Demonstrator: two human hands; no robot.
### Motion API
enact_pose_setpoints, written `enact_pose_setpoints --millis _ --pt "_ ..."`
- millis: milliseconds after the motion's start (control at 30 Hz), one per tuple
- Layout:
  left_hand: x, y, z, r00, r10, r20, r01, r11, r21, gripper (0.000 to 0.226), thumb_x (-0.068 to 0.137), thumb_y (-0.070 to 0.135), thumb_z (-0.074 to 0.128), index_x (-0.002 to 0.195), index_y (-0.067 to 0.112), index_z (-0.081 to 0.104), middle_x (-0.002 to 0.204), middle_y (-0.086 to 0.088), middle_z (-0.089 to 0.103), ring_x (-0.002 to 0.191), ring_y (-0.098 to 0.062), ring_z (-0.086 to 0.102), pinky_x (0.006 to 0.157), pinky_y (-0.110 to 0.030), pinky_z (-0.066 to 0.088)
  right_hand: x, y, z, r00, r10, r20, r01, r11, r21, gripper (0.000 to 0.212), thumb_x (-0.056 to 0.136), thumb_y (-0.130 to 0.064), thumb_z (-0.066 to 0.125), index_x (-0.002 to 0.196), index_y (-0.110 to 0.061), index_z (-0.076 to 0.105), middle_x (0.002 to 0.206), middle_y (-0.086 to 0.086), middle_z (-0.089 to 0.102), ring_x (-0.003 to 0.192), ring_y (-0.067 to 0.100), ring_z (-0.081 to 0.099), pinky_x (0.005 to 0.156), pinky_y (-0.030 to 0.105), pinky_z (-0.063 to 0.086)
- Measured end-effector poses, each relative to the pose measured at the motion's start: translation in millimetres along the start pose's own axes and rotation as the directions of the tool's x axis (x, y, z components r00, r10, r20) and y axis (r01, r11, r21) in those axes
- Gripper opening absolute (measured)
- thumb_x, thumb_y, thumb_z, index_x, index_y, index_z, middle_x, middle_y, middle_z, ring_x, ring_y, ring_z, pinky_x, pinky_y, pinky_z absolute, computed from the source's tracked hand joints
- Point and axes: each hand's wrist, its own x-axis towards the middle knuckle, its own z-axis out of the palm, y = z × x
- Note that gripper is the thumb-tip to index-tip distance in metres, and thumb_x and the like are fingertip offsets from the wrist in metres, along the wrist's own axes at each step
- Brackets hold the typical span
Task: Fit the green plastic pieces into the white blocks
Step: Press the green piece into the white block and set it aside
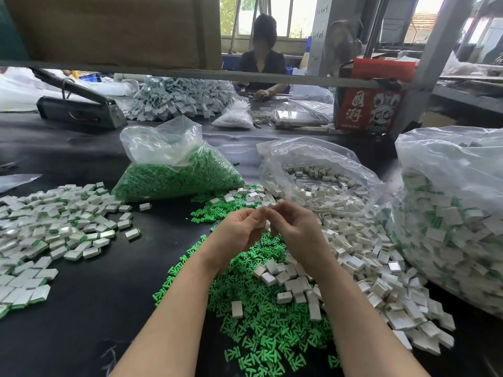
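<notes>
My left hand [239, 227] and my right hand [294, 227] meet above the table, fingers curled together around a small white block [265, 223] that shows between them; whether a green piece is in it I cannot tell. Below my wrists lies a heap of loose green plastic pieces [261, 322]. Empty white blocks [353, 251] spread to the right of it, some on top of the green heap. A pile of fitted white-and-green blocks [54, 235] lies at the left.
A clear bag of green pieces [177, 175] stands behind the heap. An open bag of white blocks [324, 180] sits to its right, and a big bag of fitted blocks [457, 213] at far right. Another person [262, 61] works across the table. The black table [89, 308] is bare at front left.
</notes>
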Motion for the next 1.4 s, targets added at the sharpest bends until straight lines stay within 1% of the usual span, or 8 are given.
enact_pose_setpoints --millis 100,233,400,567,767,900,1167,1400 --pt "1.5 -1.9 2.7 0.999 0.035 0.004 -0.035 0.999 0.014 0.037 0.093 0.050 0.048 0.074 0.019 0.055 0.051 0.011 0.041 0.043 -0.004 0.029 0.041 -0.015 0.026 -0.1 0.8 -0.1 0.999 0.009 -0.033 -0.007 0.998 0.058 0.018 0.094 -0.018 0.062 0.092 -0.002 0.069 0.066 0.007 0.063 0.058 0.012 0.056 0.057 0.026 0.048" --pt "3.5 -2.2 1.5 0.999 0.037 -0.012 -0.038 0.994 -0.099 0.025 0.088 0.037 0.060 0.089 0.012 0.057 0.054 0.007 0.050 0.042 -0.004 0.037 0.039 -0.014 0.032 0.4 3.2 -2.5 0.994 0.061 -0.090 -0.047 0.988 0.149 0.016 0.097 -0.014 0.057 0.091 -0.011 0.072 0.063 0.001 0.067 0.052 0.006 0.052 0.051 0.018 0.042" --pt "3.9 -1.9 -2.5 0.998 0.032 -0.051 -0.039 0.987 -0.155 0.018 0.085 0.027 0.065 0.092 0.010 0.063 0.073 -0.005 0.068 0.051 -0.006 0.054 0.044 -0.014 0.041 1.6 3.6 -3.5 0.991 0.039 -0.131 -0.017 0.987 0.161 0.010 0.091 -0.013 0.065 0.087 -0.014 0.074 0.067 -0.002 0.070 0.061 0.005 0.062 0.061 0.016 0.049" --pt "1.3 2.1 -2.6 0.995 0.072 -0.070 -0.075 0.996 -0.044 0.028 0.083 0.033 0.066 0.094 0.008 0.063 0.080 -0.009 0.071 0.064 -0.012 0.060 0.054 -0.019 0.047 2.5 4.8 -6.9 0.980 0.035 -0.194 0.005 0.979 0.201 0.010 0.087 -0.017 0.070 0.088 -0.007 0.073 0.066 -0.005 0.069 0.061 0.002 0.061 0.061 0.014 0.047" --pt "1.0 5.0 0.6 0.982 0.156 -0.107 -0.132 0.969 0.207 0.011 0.097 0.016 0.059 0.092 0.006 0.061 0.073 -0.003 0.071 0.064 -0.013 0.061 0.059 -0.022 0.048 1.9 4.3 -7.0 0.984 0.004 -0.178 0.019 0.992 0.124 0.013 0.089 -0.014 0.068 0.086 -0.003 0.072 0.071 0.005 0.070 0.064 0.010 0.064 0.064 0.020 0.051" --pt "1.1 3.4 -1.0 0.975 0.193 -0.113 -0.168 0.965 0.201 0.010 0.097 0.013 0.059 0.093 0.005 0.062 0.071 -0.001 0.070 0.061 -0.007 0.061 0.057 -0.015 0.047 1.4 2.9 -7.9 0.991 0.005 -0.136 0.011 0.993 0.115 0.011 0.089 -0.014 0.068 0.083 -0.006 0.072 0.070 0.005 0.070 0.064 0.011 0.063 0.065 0.022 0.052" --pt "-1.8 -2.8 -0.3 0.999 0.044 0.021 -0.047 0.970 0.239 0.028 0.105 0.025 0.043 0.085 0.012 0.058 0.068 -0.002 0.060 0.055 -0.007 0.050 0.053 -0.016 0.039 1.8 3.8 -7.1 0.997 0.013 -0.076 -0.008 0.998 0.065 0.011 0.090 -0.011 0.067 0.082 -0.005 0.071 0.065 -0.002 0.068 0.062 0.009 0.062 0.062 0.020 0.051" --pt "-1.2 -4.4 -1.8 0.998 0.046 0.046 -0.057 0.958 0.280 0.025 0.105 0.019 0.040 0.083 0.015 0.053 0.058 0.015 0.043 0.054 -0.005 0.036 0.054 -0.018 0.031 2.5 5.8 -3.5 0.995 0.070 0.072 -0.060 0.989 -0.133 0.025 0.101 -0.013 0.049 0.079 -0.004 0.057 0.065 0.006 0.055 0.062 0.021 0.048 0.062 0.042 0.041"
